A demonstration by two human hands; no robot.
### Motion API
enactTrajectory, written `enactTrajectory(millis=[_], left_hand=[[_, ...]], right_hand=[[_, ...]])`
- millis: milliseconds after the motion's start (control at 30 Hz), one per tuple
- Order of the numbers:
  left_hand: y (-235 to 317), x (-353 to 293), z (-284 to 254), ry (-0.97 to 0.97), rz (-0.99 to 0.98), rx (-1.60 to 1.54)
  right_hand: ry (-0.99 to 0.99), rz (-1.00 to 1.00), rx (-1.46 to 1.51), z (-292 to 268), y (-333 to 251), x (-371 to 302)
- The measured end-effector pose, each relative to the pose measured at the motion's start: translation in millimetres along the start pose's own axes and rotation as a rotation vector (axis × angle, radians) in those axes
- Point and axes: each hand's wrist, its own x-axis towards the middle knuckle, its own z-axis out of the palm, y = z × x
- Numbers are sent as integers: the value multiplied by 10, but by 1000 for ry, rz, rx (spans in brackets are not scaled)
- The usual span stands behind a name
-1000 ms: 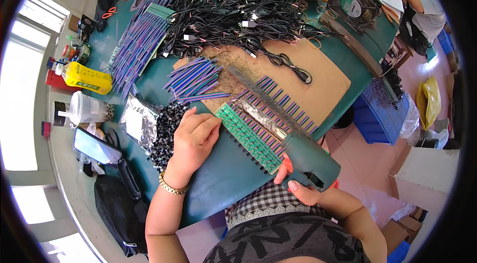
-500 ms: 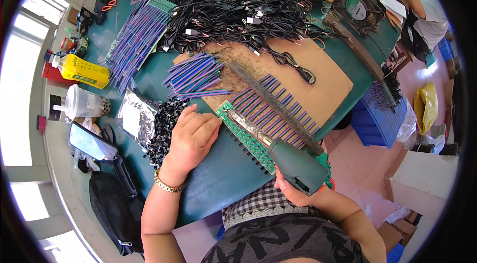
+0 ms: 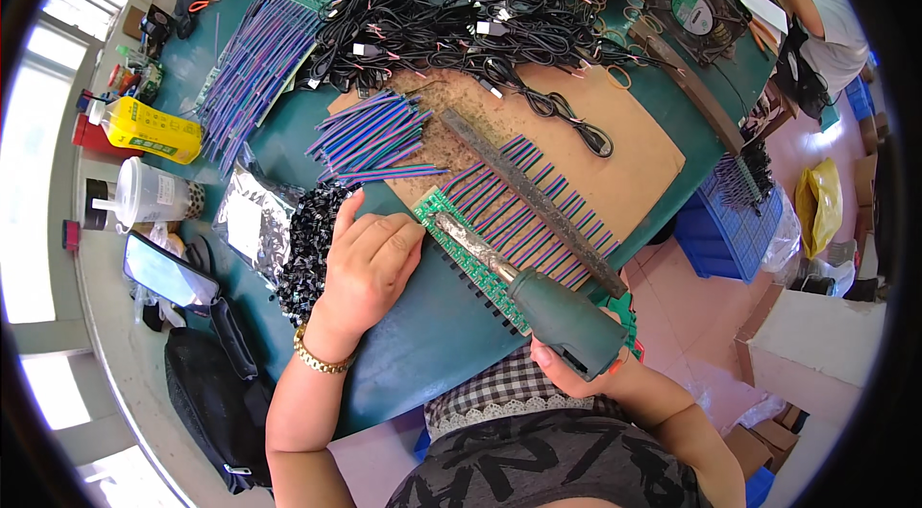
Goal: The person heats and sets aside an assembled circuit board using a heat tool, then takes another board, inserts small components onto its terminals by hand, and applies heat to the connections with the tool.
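Observation:
My right hand (image 3: 573, 372) grips a soldering iron (image 3: 569, 321) by its thick dark green handle. Its long metal barrel slants up and left over a green circuit board strip (image 3: 482, 276), with the tip close to the board's far end. At that end's left edge, my left hand (image 3: 370, 268) is curled with its fingertips against the board; the fingertips are partly hidden. One outer finger of it sticks up. Purple, blue and black wire pieces (image 3: 514, 191) lie in a row along the board's right side, under a dark metal bar (image 3: 533, 201). Small black parts line the board's left edge.
Beside my left hand lie a heap of small black parts (image 3: 312, 244) and a silver bag (image 3: 252, 220). Loose wire bundles (image 3: 370, 138) rest on a cardboard sheet (image 3: 634, 138). Black cables (image 3: 451, 9) pile up behind. A fan (image 3: 693, 9) stands far right, near another person's arm (image 3: 799, 1).
The soldering iron has shifted slightly left, its tip a little nearer along the board. My left hand's outer finger has straightened upward. The whole view has moved slightly.

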Motion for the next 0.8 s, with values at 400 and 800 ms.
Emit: enactTrajectory(millis=[400, 800], left_hand=[[58, -8, 7, -6, -23, 39], [99, -5, 3, -14, -36, 73]], right_hand=[[17, -117, -108, -1, -6, 34], [-25, 64, 39, 1, -21, -6]])
